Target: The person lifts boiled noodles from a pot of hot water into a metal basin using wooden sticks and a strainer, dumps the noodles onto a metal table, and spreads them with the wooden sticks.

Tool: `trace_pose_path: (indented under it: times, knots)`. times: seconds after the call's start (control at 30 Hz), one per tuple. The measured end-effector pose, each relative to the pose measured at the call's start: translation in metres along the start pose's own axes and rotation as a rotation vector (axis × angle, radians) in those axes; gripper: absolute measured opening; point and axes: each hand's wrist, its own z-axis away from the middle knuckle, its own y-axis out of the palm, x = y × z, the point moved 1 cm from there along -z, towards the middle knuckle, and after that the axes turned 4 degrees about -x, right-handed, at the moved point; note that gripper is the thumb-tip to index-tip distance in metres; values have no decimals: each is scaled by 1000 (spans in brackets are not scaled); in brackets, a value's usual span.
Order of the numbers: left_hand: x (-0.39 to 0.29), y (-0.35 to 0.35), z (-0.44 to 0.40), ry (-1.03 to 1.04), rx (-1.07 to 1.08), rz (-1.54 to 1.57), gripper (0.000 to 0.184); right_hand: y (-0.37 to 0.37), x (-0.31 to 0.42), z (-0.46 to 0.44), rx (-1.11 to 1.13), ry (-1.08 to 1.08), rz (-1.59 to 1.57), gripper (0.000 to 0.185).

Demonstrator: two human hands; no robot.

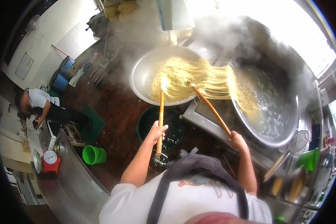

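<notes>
Left hand [156, 133] and right hand [238, 142] grasp sticks [211, 108]; noodles [198, 80] span bowl [141, 71] and liquid-filled pan [277, 141].

Noodles [183, 76] across basin [141, 72] and wok [283, 128]

Yellow noodles [190, 80]; brown sticks [212, 108]; red scale [50, 161] (white dial [50, 157]); green bucket [94, 155].

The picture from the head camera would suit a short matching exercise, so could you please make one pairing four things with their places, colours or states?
1. noodles
2. left hand
3. scale
4. wire strainer

A. mostly red
B. just outside the rim of the pan
C. stretched between bowl and pan
D. closed around a wooden stick

1-C, 2-D, 3-A, 4-B
</notes>
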Motion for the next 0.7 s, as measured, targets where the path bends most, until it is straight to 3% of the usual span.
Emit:
trace_pose_path:
  times: [0.4, 0.43, 0.7]
  knots:
    - [-7, 2, 18, -2, 13, 21, 43, -2, 20, 17, -9, -37, 51, 29]
    - [-7, 3, 17, -3, 7, -21, 52, -3, 20, 17, -9, -50, 56, 29]
    - [6, 9, 13, 5, 29, 30, 47, -13, 31, 26, 5, -80, 83, 30]
